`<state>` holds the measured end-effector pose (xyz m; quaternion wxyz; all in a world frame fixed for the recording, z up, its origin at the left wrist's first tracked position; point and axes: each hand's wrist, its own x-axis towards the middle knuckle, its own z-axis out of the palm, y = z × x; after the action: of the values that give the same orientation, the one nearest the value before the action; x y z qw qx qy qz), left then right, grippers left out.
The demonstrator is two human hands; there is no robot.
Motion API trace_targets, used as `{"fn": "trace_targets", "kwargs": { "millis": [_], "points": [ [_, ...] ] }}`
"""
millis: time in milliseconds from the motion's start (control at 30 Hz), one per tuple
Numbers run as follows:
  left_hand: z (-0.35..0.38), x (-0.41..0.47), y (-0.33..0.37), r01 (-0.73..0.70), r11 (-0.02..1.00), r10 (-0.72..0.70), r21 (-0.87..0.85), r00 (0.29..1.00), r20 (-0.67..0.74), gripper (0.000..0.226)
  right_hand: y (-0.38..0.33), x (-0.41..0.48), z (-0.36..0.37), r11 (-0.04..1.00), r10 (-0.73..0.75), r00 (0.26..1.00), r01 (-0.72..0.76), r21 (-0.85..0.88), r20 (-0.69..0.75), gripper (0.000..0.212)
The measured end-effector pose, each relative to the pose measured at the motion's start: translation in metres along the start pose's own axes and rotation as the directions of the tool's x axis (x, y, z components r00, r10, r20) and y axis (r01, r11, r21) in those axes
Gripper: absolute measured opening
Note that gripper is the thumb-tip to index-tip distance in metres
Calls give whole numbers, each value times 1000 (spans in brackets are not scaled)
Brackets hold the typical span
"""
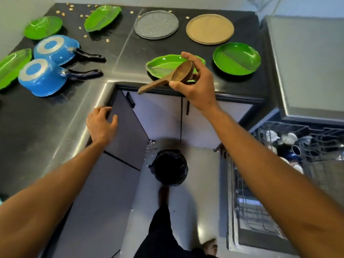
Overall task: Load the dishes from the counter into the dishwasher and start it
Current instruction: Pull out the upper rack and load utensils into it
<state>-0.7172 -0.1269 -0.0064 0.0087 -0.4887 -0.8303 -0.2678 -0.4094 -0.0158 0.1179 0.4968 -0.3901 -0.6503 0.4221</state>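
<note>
Gripping the wooden spoon (167, 79), my right hand (193, 86) hung over the worktop (130, 49) front edge — left hand (101, 125) rested at its inner corner, fingers loose.

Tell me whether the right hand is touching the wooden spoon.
Touching. The head view shows the right hand gripping the wooden spoon by its bowl, thumb and fingers curled round it.
</note>
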Motion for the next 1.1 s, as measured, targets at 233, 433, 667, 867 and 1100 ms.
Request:
{"fn": "trace_targets", "kwargs": {
  "millis": [233, 433, 667, 867, 1100],
  "points": [
    [36, -168, 67, -14, 997, 34, -78, 966, 258, 19, 16, -100, -124, 969, 114, 978, -70, -236, 175, 67],
    [77, -233, 190, -220, 945, 304, -242, 865, 400, 20, 53, -168, -234, 863, 287, 947, -191, -467, 143, 58],
    [136, -215, 361, -373, 791, 552, -486, 778, 301, 16, 81, -189, -346, 852, 358, 915, -402, -335, -187, 49],
    [174, -197, 515, -541, 571, 764, -618, 626, 157, 19, 81, -191, -458, 825, 393, 814, -517, -228, -427, 38],
    [211, -217, 628, -751, 335, 940, -569, 305, 151, 33, 70, -216, -583, 809, 306, 692, -551, -205, -654, 29]
  ]
}}
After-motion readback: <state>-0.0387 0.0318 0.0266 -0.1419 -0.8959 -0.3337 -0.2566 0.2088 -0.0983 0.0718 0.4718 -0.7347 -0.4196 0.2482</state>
